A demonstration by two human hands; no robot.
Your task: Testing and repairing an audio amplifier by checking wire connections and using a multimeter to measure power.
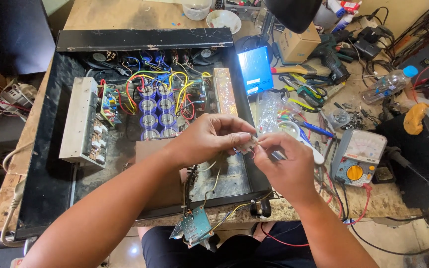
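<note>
Head view shows a cluttered wooden counter (pixel 100 12) carrying an open black amplifier chassis (pixel 45 164). Blue capacitors (pixel 157 111) sit inside it; an analog multimeter (pixel 357 156) lies right of it. Above the chassis's front right corner, left hand (pixel 209 139) and right hand (pixel 284 161) meet, both pinching a small pale component (pixel 248 145).

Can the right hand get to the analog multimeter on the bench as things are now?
Probably yes. The multimeter lies just right of the right hand with nothing between them, but both hands are pinching a small part, so it would have to let go first.
</note>
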